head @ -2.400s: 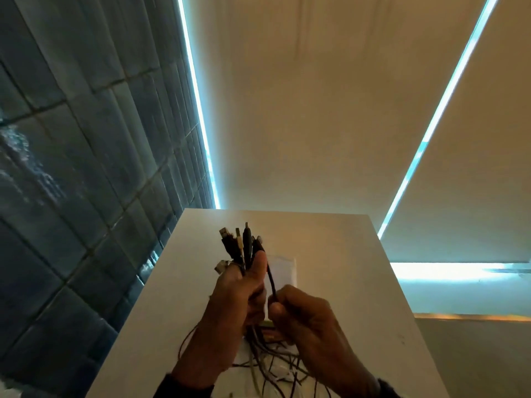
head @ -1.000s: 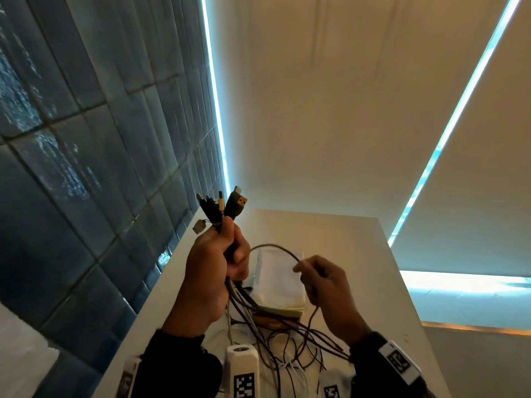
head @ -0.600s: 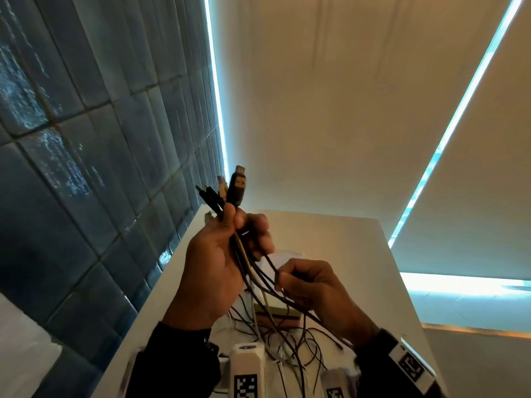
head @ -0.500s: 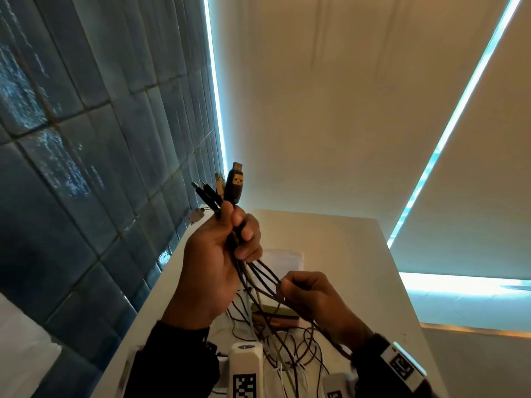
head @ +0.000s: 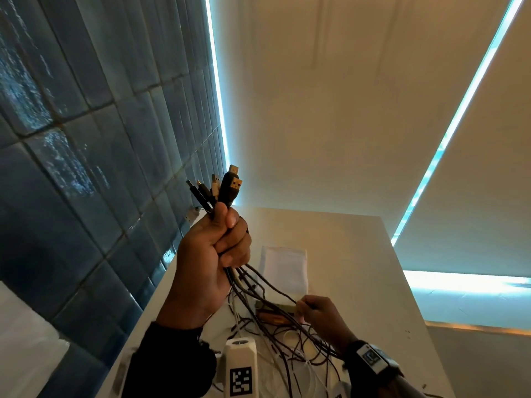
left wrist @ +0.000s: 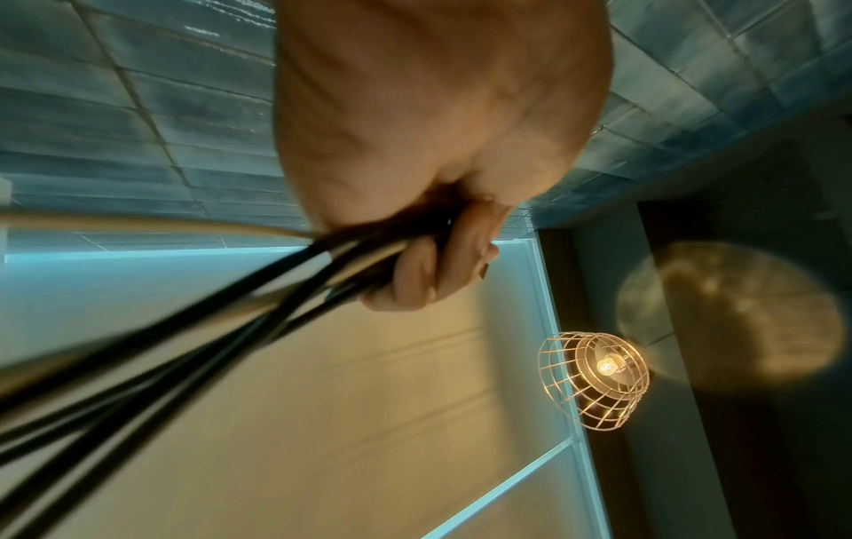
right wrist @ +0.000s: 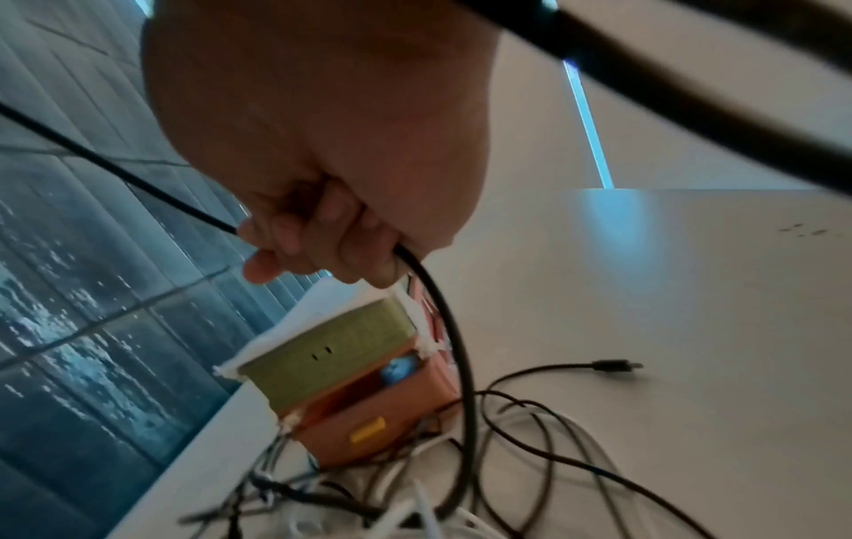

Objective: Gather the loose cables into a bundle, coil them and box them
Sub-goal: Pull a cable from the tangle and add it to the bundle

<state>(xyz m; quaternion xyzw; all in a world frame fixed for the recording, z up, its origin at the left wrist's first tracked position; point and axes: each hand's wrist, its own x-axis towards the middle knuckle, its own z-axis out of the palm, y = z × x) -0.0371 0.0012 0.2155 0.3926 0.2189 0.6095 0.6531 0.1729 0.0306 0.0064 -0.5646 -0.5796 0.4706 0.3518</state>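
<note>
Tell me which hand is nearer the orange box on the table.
Right. The right hand pinches a black cable just above the orange box; the left hand grips the plug ends raised well above it.

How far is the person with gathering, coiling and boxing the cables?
Gathering is partly done: the left hand grips a bundle of cables with the plugs pointing up. In hand: the right hand pinches one black cable. Left: loose cables lie tangled on the table; nothing is coiled, and none sits in the box.
</note>
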